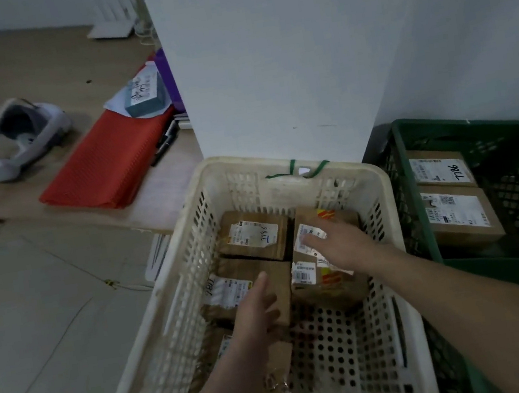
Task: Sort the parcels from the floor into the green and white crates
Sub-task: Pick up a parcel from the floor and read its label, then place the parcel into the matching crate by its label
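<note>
**Sorting well under way, no parcels seen on the floor**

The white crate (236,164) stands in the middle, with the green crate (419,206) just beside it on the right. Both already hold parcels. The stretch of floor (33,314) in view shows none, so the job looks far along. What lies outside the view cannot be told.

White crate: at least five brown parcels. Four form a two-by-two block at the far end. A fifth (221,346) lies nearer, partly hidden under the left forearm, so there may be more.

Green crate: two brown parcels, one (439,166) behind the other (461,216), along its left wall. Something pale further right is too dim to name.

On the tabletop (31,79) at the left lie one red cloth (104,159), one headset (13,138) and one small grey-blue box (145,95) with a label, possibly still to be sorted.

The right hand (336,245) lies flat on the far-right parcel (328,216), fingers straight and spread. The left hand (255,311) holds the near-left parcel (231,288) of the block, one finger on top and the others curled at its right edge. Both hands seem to be settling these parcels into place.
</note>
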A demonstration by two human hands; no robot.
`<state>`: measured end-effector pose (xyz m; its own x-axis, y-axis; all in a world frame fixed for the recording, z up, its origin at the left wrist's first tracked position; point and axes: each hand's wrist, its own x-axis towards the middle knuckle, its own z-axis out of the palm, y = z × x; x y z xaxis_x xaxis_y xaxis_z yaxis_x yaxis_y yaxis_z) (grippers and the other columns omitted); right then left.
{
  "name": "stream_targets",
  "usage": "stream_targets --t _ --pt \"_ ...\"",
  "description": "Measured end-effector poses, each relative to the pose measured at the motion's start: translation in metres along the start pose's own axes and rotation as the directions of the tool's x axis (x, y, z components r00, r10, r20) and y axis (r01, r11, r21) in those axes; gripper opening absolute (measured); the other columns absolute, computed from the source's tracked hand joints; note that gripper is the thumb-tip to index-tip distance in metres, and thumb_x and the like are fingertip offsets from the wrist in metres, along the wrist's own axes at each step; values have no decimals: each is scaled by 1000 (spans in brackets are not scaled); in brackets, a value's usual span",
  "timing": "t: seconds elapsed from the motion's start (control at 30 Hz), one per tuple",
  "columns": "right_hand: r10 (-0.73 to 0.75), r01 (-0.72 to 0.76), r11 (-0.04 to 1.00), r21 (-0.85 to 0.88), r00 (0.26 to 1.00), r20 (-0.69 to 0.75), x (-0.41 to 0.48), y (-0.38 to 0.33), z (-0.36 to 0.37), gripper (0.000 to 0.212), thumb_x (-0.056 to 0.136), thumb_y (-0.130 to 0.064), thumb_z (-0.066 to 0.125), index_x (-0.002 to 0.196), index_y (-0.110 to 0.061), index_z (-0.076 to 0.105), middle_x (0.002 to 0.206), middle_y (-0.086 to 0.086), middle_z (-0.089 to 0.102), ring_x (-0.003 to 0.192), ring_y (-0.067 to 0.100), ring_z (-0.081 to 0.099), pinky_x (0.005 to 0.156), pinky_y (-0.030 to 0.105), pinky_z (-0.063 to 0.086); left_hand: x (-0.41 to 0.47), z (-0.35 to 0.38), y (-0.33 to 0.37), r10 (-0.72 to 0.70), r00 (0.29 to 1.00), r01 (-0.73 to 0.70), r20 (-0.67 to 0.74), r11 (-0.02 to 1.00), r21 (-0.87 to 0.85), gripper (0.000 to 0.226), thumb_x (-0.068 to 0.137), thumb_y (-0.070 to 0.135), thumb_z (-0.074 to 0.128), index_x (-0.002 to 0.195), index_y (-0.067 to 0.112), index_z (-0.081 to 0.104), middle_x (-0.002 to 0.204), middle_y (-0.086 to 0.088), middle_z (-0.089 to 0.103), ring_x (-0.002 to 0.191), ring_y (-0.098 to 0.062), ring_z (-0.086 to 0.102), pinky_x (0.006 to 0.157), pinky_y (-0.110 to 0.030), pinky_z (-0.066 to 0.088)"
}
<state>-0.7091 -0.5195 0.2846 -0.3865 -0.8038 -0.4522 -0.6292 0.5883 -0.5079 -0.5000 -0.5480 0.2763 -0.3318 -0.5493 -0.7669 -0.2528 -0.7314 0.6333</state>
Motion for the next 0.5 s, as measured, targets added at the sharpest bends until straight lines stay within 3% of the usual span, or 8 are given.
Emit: stream_targets --t 0.07,0.17,0.27,0.43,0.5 --pt "8 -3 986 164 1000 -27 -13 -12 -2 74 101 -70 33 163 -28 28 168 0 30 153 27 30 122 39 28 -17 -11 5 89 996 -89 0 996 22 68 97 60 47 150 17 41 146 -6 51 129 -29 51 100 -48 43" --pt "11 28 933 357 994 -107 -34 -32 -6 76 101 -71 27 162 -26 31 168 -4 29 155 22 27 125 39 21 -47 -27 12 235 972 -234 -6 970 67 54 99 56 42 142 24 46 137 4 53 116 -17 56 95 -40 48" --pt "-2 92 852 516 985 -172 -58 -53 -8 71 104 -66 27 163 -25 29 169 -6 26 157 16 21 129 40 13 -78 -44 16 398 915 -383 -61 908 172 77 86 69 48 150 25 43 150 6 45 137 -21 44 115 -49 36" --pt "-85 206 783 587 970 -228 -98 -86 -6 64 106 -59 32 160 -25 34 167 -6 32 154 15 27 126 33 16 -122 -73 16 550 826 -515 -123 825 231 69 92 64 49 151 29 42 152 9 41 128 -6 39 102 -31 31" --pt "-99 217 758 615 970 -220 -111 -101 -3 65 105 -60 35 160 -25 34 166 -6 33 153 15 30 122 30 18 -136 -89 14 577 803 -521 -148 801 294 89 77 83 51 149 32 43 153 9 41 136 -11 40 111 -37 31"
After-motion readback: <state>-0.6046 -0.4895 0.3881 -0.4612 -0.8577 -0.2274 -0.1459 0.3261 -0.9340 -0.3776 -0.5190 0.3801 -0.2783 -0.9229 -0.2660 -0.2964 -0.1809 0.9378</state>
